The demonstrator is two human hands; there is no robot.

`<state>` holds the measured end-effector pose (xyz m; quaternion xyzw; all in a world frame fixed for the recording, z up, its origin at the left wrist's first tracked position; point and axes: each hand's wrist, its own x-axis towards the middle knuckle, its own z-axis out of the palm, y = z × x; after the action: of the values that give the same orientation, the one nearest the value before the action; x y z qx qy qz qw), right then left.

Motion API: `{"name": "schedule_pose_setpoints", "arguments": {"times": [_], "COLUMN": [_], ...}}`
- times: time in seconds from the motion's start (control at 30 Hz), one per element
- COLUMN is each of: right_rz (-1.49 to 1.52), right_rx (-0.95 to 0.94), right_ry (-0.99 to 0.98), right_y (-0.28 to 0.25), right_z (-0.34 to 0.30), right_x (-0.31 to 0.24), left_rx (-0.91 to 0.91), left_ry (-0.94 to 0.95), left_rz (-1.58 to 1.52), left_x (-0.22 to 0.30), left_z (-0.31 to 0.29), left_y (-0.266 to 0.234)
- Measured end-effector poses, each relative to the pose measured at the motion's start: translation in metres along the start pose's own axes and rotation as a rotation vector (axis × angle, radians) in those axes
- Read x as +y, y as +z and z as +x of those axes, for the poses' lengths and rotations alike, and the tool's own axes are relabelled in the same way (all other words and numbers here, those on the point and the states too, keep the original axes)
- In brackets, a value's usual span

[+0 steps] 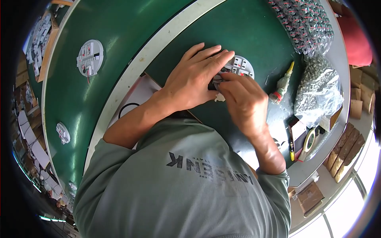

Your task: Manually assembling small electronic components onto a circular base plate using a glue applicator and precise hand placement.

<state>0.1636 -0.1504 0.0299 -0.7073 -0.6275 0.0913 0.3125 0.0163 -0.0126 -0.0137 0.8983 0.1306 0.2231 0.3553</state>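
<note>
A round white plastic unit [242,63] with square slots and small red parts lies on the green table in front of me. Across its left side goes my left hand [194,77], fingers stretched forward, with index finger and thumb on either side of the unit, holding it. My right hand [246,95] is closed in a pinch over the unit's near part. What its fingertips hold is hidden, though dark bits and thin wire [217,78] show between the hands. A small pale scrap [219,97] sits below the left thumb.
Right of my hands lies a wrapped tool with a yellow tip [283,85]. Beyond it are a clear bag of small metal parts [317,83] and a bubble-like pack of red-marked parts [305,23]. More round white units [90,58] rest on the green strip [115,27] at left.
</note>
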Motion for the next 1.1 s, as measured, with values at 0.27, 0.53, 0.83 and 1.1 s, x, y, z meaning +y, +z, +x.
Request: {"name": "schedule_pose_setpoints", "arguments": {"times": [0.27, 0.53, 0.83, 1.1], "right_rz": [-0.024, -0.201, 0.398, 1.009], "right_rx": [0.066, 0.356, 0.38, 0.577], "right_ry": [-0.069, 0.395, 0.907, 0.532], "right_y": [0.014, -0.045, -0.057, 0.005], "right_z": [-0.011, -0.02, -0.069, -0.007], "right_x": [0.002, 0.009, 0.061, -0.029], "left_rx": [0.021, -0.014, -0.081, -0.069], "left_ry": [0.0, -0.011, -0.012, -0.029], "left_rz": [-0.014, 0.013, 0.088, 0.069], "left_x": [0.003, 0.003, 0.002, -0.002], "left_z": [-0.002, -0.002, 0.001, -0.001], "left_y": [0.0, -0.004, -0.006, -0.003]}}
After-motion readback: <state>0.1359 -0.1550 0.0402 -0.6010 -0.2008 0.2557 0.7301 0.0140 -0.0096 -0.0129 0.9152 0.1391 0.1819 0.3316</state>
